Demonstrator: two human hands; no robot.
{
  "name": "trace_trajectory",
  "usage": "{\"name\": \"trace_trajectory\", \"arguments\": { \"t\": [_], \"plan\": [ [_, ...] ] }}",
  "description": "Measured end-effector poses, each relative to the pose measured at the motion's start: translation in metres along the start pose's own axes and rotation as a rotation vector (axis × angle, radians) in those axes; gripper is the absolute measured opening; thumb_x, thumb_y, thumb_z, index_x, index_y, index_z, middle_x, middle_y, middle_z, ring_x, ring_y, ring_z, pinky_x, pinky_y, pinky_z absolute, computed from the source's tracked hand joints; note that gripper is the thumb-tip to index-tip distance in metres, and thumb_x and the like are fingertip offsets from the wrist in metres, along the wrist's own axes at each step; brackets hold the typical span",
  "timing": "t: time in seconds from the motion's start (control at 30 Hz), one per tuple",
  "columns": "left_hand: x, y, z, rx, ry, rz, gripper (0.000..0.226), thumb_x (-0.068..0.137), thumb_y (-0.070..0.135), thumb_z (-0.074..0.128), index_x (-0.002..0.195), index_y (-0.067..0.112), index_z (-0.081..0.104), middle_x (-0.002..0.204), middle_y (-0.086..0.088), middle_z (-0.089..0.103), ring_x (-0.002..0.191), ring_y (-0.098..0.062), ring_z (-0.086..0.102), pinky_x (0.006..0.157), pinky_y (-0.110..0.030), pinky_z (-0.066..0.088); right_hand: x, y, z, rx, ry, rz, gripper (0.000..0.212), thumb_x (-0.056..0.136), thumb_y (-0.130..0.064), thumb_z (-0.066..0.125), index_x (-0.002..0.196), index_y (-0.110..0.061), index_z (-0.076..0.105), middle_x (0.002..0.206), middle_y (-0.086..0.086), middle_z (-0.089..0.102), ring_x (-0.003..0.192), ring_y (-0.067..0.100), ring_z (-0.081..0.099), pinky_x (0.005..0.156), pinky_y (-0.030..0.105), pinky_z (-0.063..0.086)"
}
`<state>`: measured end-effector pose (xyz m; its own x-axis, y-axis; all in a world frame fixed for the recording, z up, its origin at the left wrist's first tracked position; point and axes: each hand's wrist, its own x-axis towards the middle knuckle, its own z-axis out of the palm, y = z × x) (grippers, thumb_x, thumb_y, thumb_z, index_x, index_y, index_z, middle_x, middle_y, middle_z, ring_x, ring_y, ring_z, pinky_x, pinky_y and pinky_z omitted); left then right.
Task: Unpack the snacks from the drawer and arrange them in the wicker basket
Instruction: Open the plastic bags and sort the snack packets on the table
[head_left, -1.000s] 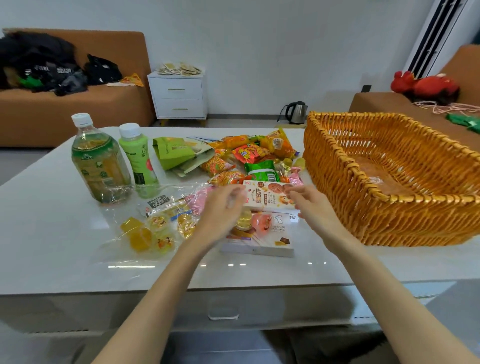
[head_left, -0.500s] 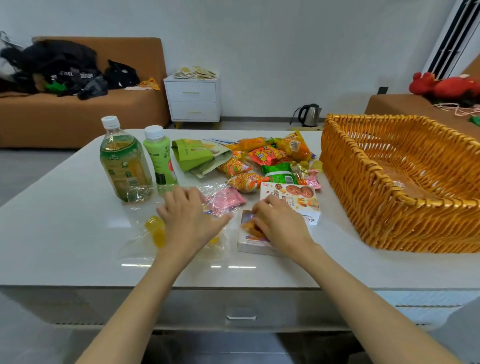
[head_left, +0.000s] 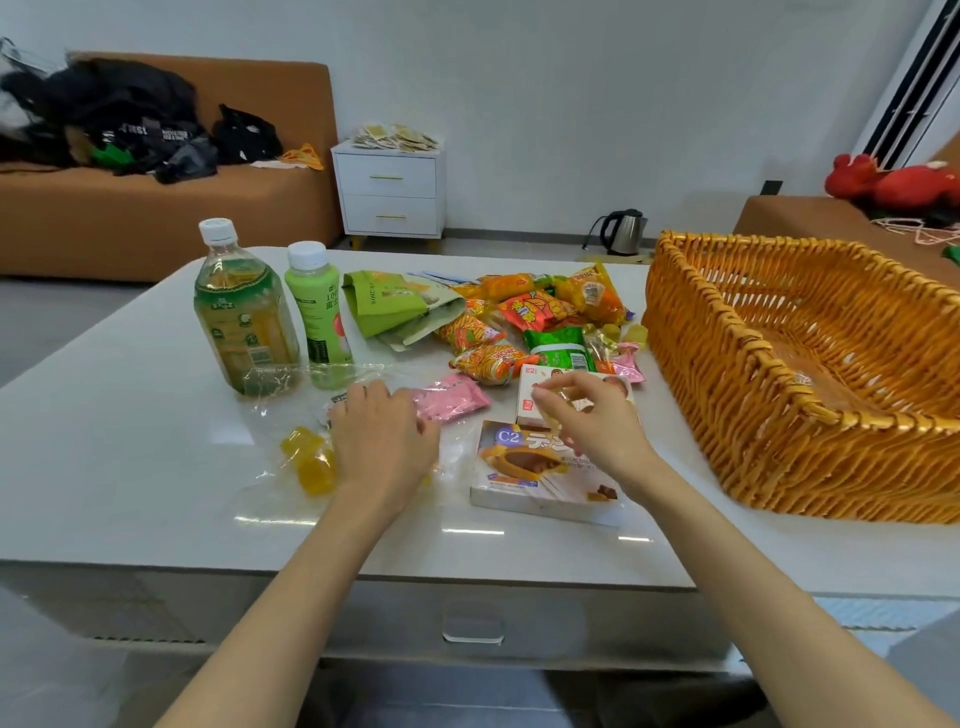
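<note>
Glossy white desk (head_left: 130, 441) spreads before a brown sofa (head_left: 156, 223) at 11 o'clock. A woven orange wicker basket (head_left: 727, 389) stands at 3 o'clock on the desk, just beside a heap of bright snack packets (head_left: 540, 312) at 12. The left hand (head_left: 384, 441) rests palm-down on a clear plastic bag of yellow jelly cups (head_left: 306, 457); whether its grip closes cannot be told. The right hand (head_left: 597, 421) hovers over a pale cake box (head_left: 524, 467), its grip narrow, pinching a small translucent yellowish sweet (head_left: 558, 399).
</note>
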<state>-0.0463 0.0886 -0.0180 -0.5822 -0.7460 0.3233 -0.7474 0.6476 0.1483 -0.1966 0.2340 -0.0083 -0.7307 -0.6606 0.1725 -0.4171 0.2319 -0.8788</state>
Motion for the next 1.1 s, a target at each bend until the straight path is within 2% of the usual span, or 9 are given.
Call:
{"name": "trace_trajectory", "arguments": {
  "t": [0.1, 0.23, 0.37, 0.5, 0.63, 0.73, 0.87, 1.0, 1.1],
  "plan": [
    [-0.015, -0.004, -0.012, -0.257, 0.063, 0.001, 0.018, 0.090, 0.028, 0.051, 0.078, 0.016, 0.057, 0.083, -0.001, 0.060, 0.086, -0.024, 0.052, 0.072, -0.035, 0.036, -0.003, -0.019, 0.005, 0.264, -0.152, 0.158, 0.014, 0.089, -0.030, 0.067, 0.100, -0.022, 0.070, 0.095, 0.001, 0.066, 0.067, 0.009, 0.058, 0.048, 0.013, 0.047],
    [-0.029, -0.013, -0.026, -0.515, 0.120, -0.023, 0.017, 0.087, 0.023, 0.055, 0.071, 0.018, 0.051, 0.071, 0.005, 0.054, 0.070, -0.014, 0.049, 0.054, -0.031, 0.036, -0.003, -0.031, 0.029, 0.084, -0.348, 0.051, 0.014, 0.087, -0.031, 0.070, 0.100, -0.027, 0.074, 0.089, -0.006, 0.070, 0.064, 0.004, 0.059, 0.054, 0.010, 0.043],
    [-0.031, -0.026, -0.031, -0.604, 0.100, 0.047, 0.017, 0.086, 0.022, 0.060, 0.071, 0.020, 0.054, 0.070, 0.005, 0.056, 0.066, -0.009, 0.050, 0.058, -0.028, 0.040, 0.005, -0.034, 0.065, -0.048, -0.365, -0.039, 0.017, 0.086, -0.029, 0.069, 0.102, -0.028, 0.076, 0.087, -0.009, 0.070, 0.070, 0.001, 0.059, 0.066, 0.021, 0.051],
    [-0.033, -0.041, -0.040, -0.591, 0.124, 0.187, 0.008, 0.089, 0.024, 0.062, 0.081, 0.023, 0.063, 0.078, 0.007, 0.056, 0.069, -0.006, 0.049, 0.061, -0.022, 0.037, 0.015, -0.030, 0.086, 0.008, -0.359, 0.063, 0.020, 0.087, -0.027, 0.069, 0.107, -0.021, 0.073, 0.080, -0.004, 0.068, 0.062, 0.012, 0.061, 0.057, 0.030, 0.053],
    [-0.014, -0.086, -0.048, -0.610, 0.269, -0.056, 0.012, 0.091, 0.025, 0.059, 0.102, 0.022, 0.065, 0.104, -0.002, 0.059, 0.099, -0.018, 0.051, 0.083, -0.025, 0.038, 0.025, -0.033, 0.094, 0.220, -0.360, 0.179, 0.019, 0.088, -0.023, 0.070, 0.105, -0.016, 0.070, 0.086, 0.004, 0.068, 0.056, 0.010, 0.054, 0.053, 0.020, 0.047],
    [0.003, -0.118, -0.041, -0.731, -0.001, -0.459, 0.046, 0.094, 0.044, 0.053, 0.132, 0.020, 0.050, 0.134, -0.012, 0.049, 0.125, -0.030, 0.042, 0.104, -0.041, 0.033, 0.035, -0.035, 0.104, 0.281, -0.438, 0.227, 0.012, 0.090, -0.015, 0.067, 0.102, -0.012, 0.069, 0.080, 0.005, 0.062, 0.054, 0.008, 0.049, 0.048, 0.018, 0.042],
    [0.009, -0.128, -0.018, -1.046, -0.416, -0.622, 0.069, 0.094, 0.060, 0.038, 0.140, 0.009, 0.040, 0.130, -0.015, 0.056, 0.114, -0.029, 0.054, 0.093, -0.038, 0.045, 0.041, -0.038, 0.129, 0.485, -0.547, 0.272, 0.028, 0.095, -0.012, 0.060, 0.123, -0.010, 0.058, 0.103, 0.005, 0.061, 0.056, 0.008, 0.051, 0.052, 0.022, 0.042],
    [0.017, -0.129, 0.007, -1.097, -0.376, -0.620, 0.067, 0.092, 0.063, 0.043, 0.136, 0.012, 0.045, 0.128, -0.010, 0.060, 0.117, -0.027, 0.055, 0.094, -0.038, 0.043, 0.038, -0.048, 0.151, 0.594, -0.597, 0.337, 0.041, 0.094, 0.001, 0.045, 0.133, -0.013, 0.042, 0.105, 0.010, 0.057, 0.052, 0.008, 0.055, 0.052, 0.025, 0.048],
    [0.022, -0.132, 0.014, -1.131, -0.359, -0.650, 0.063, 0.091, 0.061, 0.047, 0.132, 0.013, 0.048, 0.126, -0.010, 0.061, 0.114, -0.026, 0.058, 0.083, -0.034, 0.046, 0.036, -0.054, 0.154, 0.638, -0.576, 0.339, 0.037, 0.092, 0.005, 0.037, 0.126, -0.006, 0.046, 0.115, 0.015, 0.056, 0.060, 0.008, 0.057, 0.050, 0.022, 0.047]
  ]
}}
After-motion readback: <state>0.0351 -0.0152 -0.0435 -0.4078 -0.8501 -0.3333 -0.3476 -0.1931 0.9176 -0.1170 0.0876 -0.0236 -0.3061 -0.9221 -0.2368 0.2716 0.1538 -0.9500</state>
